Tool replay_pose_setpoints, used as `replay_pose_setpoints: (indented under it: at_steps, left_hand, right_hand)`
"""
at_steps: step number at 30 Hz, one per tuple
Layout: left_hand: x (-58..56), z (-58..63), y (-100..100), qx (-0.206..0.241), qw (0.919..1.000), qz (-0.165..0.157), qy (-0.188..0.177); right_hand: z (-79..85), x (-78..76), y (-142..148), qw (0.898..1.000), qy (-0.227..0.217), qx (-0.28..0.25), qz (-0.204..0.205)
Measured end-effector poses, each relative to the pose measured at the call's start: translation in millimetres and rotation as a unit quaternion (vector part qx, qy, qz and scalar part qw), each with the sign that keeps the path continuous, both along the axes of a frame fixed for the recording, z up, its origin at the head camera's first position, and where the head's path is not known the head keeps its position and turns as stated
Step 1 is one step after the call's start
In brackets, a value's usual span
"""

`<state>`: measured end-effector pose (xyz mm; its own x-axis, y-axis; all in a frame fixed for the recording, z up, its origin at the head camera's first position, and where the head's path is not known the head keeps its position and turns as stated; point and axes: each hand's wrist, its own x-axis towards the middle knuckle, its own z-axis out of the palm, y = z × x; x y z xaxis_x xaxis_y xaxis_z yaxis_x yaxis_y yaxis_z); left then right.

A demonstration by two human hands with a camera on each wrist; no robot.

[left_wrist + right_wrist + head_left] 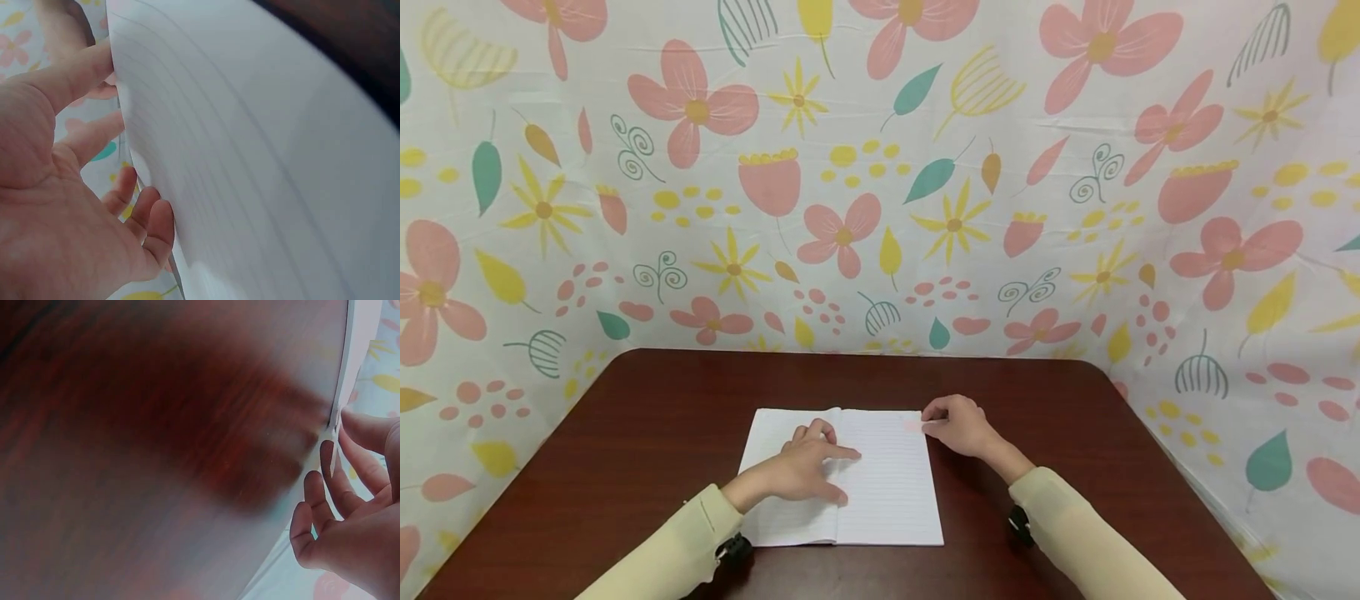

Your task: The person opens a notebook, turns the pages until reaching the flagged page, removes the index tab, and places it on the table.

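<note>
A lined notebook point(887, 500) lies open on the table with blank white pages. My left hand point(801, 467) rests over its middle fold, index finger and thumb stretched onto the right page, the other fingers bent loosely. In the left wrist view the fingertips point(161, 215) touch the paper. At the top right corner of the right page is a pale pink paper slip point(912, 426), small and faint. My right hand point(958, 425) pinches at the slip's outer end, by the page edge; the fingers partly hide it. The right wrist view shows thumb and index finger point(369, 465) meeting at the notebook's edge.
The dark reddish-brown table point(685, 400) extends around the notebook on all sides. Behind and beside it hangs a white curtain point(880, 167) printed with flowers and leaves. A dark wrist strap shows under each pale yellow sleeve point(1075, 525).
</note>
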<state>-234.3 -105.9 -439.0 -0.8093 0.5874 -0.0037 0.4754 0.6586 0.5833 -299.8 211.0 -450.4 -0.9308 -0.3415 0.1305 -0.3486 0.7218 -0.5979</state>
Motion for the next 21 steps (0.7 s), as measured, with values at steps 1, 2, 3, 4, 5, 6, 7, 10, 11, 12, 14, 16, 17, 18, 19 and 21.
replay_pose_setpoints:
  at_steps: [1,2,3,4,5,6,7,10,11,12,14,16,17,18,19,21]
  left_hand:
    - [0.1,-0.1,0.0,0.0,1.0,0.001,-0.001]
    - [0.2,-0.5,0.0,0.0,1.0,0.002,-0.001]
    - [0.3,-0.6,0.2,-0.002,1.0,0.004,-0.002]
    - [0.4,-0.9,0.4,-0.003,1.0,0.006,-0.002]
    - [0.7,-1.1,0.6,-0.003,1.0,0.008,-0.002]
    - [0.8,-1.4,1.1,-0.002,0.9999,0.011,-0.003]
    - [1.0,-1.7,1.4,-0.002,0.9999,0.012,-0.003]
    - [2.2,-1.1,2.4,-0.002,0.9999,0.015,-0.005]
    - [2.6,-0.9,2.7,-0.002,0.9999,0.016,-0.005]
    - [2.9,-0.8,3.0,-0.004,0.9998,0.017,-0.006]
    - [3.3,-0.2,3.5,-0.004,0.9998,0.019,-0.007]
    - [3.3,0.1,3.8,-0.005,0.9997,0.02,-0.008]
    - [3.1,0.3,3.8,-0.004,0.9997,0.021,-0.008]
    - [2.9,0.3,3.8,-0.004,0.9997,0.021,-0.008]
    - [2.7,0.5,3.8,-0.003,0.9997,0.021,-0.008]
    - [2.2,0.4,3.6,-0.002,0.9997,0.022,-0.009]
  right_hand:
    - [-0.5,-0.1,-0.6,1.0,-0.001,-0.001,0.0]
    - [-0.9,-0.2,-1.3,1.0,-0.002,-0.004,-0.001]
    - [-1.0,-0.2,-2.1,1.0,-0.002,-0.006,-0.003]
    - [-1.1,-0.4,-2.6,1.0,-0.001,-0.007,-0.005]
    - [-1.2,-0.4,-3.1,1.0,0.001,-0.008,-0.005]
    - [-1.2,-0.1,-3.8,1.0,0.002,-0.009,-0.008]
    - [-1.1,0.3,-4.4,1.0,0.003,-0.012,-0.008]
    - [-0.9,1.6,-5.5,1.0,0.006,-0.018,-0.009]
    - [-1.2,1.9,-5.7,1.0,0.009,-0.019,-0.008]
    - [-1.5,2.3,-5.8,1.0,0.01,-0.02,-0.009]
    - [-2.3,2.7,-5.5,1.0,0.016,-0.02,-0.006]
    - [-2.6,3.3,-5.1,1.0,0.021,-0.019,-0.004]
    - [-2.5,3.8,-4.8,1.0,0.024,-0.018,-0.002]
    - [-2.1,4.3,-4.6,0.999,0.026,-0.018,0.0]
    - [-1.7,4.7,-4.3,0.999,0.028,-0.017,0.003]
    - [-0.9,5.6,-3.8,0.999,0.032,-0.015,0.009]
